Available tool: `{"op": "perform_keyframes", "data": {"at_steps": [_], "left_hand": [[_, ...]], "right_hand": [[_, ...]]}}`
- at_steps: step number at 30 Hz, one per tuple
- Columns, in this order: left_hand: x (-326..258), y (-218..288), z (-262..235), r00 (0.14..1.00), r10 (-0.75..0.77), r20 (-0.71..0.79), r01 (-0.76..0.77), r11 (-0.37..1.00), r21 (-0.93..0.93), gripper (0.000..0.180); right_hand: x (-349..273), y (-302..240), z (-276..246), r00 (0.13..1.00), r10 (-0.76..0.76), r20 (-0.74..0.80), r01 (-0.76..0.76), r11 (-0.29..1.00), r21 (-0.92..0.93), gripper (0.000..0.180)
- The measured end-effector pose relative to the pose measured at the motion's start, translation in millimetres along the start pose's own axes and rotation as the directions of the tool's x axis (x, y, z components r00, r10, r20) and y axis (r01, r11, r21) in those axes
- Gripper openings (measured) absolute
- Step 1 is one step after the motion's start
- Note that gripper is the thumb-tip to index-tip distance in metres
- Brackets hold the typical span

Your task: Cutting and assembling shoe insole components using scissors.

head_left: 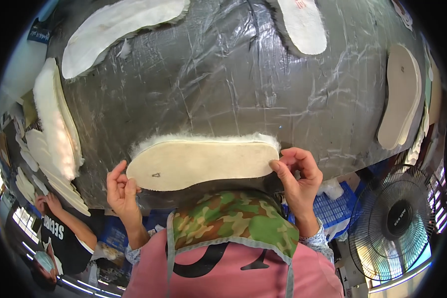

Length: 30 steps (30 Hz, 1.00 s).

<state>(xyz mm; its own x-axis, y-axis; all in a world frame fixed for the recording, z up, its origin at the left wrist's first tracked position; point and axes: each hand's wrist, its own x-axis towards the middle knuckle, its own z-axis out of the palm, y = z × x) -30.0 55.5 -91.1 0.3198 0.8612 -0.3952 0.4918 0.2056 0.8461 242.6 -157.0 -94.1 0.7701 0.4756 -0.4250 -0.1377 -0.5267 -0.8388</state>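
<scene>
A cream insole (203, 161) with white fluff showing along its far edge lies crosswise in front of me, near the table's front edge. A small dark mark is printed close to its left end. My left hand (123, 191) pinches that left end between thumb and fingers. At the other end, my right hand (299, 179) grips the insole with the thumb on top and the fingers curled beyond the edge. The underside of the insole is hidden.
Plastic sheeting covers the dark table (184, 99). White fleece pieces (124, 25) lie at the far side, fluffy insoles (57, 119) at the left, stacked beige insoles (400, 97) at the right. A fan (395, 221) and blue crate (333, 208) stand right; another person (64, 233) works left.
</scene>
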Motion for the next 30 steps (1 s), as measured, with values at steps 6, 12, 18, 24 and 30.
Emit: {"op": "perform_keyframes", "data": {"at_steps": [6,12,18,24,30], "left_hand": [[2,5,6,1.000,-0.019,-0.010,0.020,0.999,0.035,0.038],[3,7,8,1.000,-0.017,0.017,0.016,0.999,0.029,0.038],[1,8,4,0.999,0.036,-0.025,-0.032,0.989,0.147,0.038],[9,14,9,0.999,-0.001,0.036,-0.005,0.986,0.169,0.046],[8,15,5,1.000,-0.010,0.028,0.007,0.996,0.089,0.046]], "right_hand": [[1,-2,1,0.999,0.054,-0.003,-0.054,0.998,-0.018,0.023],[1,-8,-3,0.993,0.120,-0.006,-0.120,0.993,-0.021,0.021],[6,-4,3,0.989,0.145,0.032,-0.144,0.989,-0.036,0.016],[1,-7,2,0.989,0.144,-0.021,-0.145,0.986,-0.076,0.010],[-1,-16,10,0.993,0.113,-0.029,-0.116,0.985,-0.126,0.016]]}}
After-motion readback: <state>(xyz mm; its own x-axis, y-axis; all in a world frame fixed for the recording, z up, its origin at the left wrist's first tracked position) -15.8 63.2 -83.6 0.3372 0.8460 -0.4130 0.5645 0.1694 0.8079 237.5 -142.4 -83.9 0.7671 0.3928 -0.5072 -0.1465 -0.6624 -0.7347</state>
